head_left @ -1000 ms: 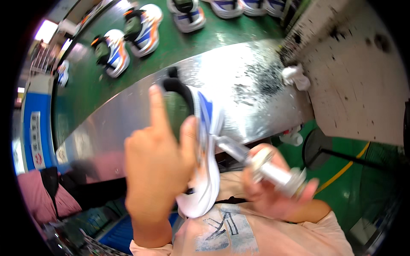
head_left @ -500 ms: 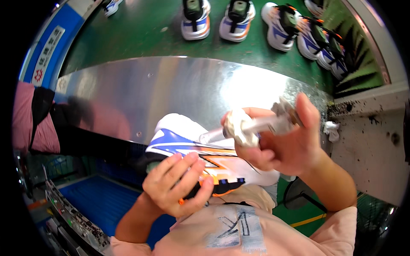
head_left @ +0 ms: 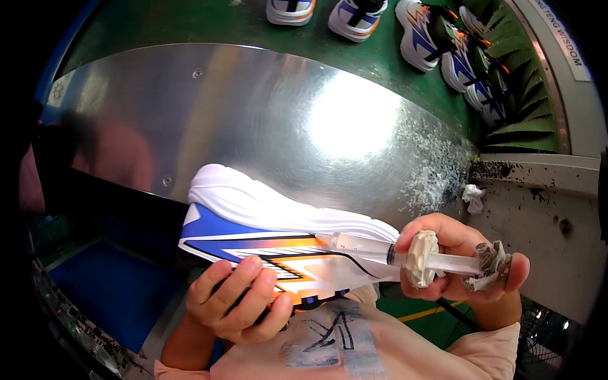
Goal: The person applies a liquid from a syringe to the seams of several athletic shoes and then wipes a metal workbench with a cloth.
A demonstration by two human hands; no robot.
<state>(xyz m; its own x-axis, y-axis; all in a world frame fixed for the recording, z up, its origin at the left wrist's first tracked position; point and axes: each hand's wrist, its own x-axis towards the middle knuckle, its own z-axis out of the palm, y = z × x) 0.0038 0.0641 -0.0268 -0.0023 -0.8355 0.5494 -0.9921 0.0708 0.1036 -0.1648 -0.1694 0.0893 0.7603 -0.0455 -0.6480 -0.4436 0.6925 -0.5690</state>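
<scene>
My left hand (head_left: 244, 304) grips a sneaker (head_left: 231, 223) from its opening side, fingers lying across the upper. The sneaker lies on its side in front of my chest, with its thick white sole turned away from me and its blue, orange and white side facing up. In my right hand (head_left: 453, 253) is a clear plastic syringe (head_left: 361, 246), wrapped at its flange and plunger end with pale, dirty tape or cloth. My right thumb presses at the plunger end. The syringe's tip meets the sneaker's side close to the sole line, or hovers just above it.
Beyond the sneaker stretches a shiny metal ledge (head_left: 253, 114), with whitish residue at its right end. Several similar sneakers (head_left: 418, 38) stand on a green surface (head_left: 190, 31) behind it. At the right, crumpled white tissue (head_left: 473, 197) lies by a stained panel (head_left: 538, 221).
The syringe has swung down and level, its tip coming to the sneaker's side. The sneaker has turned so more of its sole shows. My view has shifted, and my left hand keeps its hold.
</scene>
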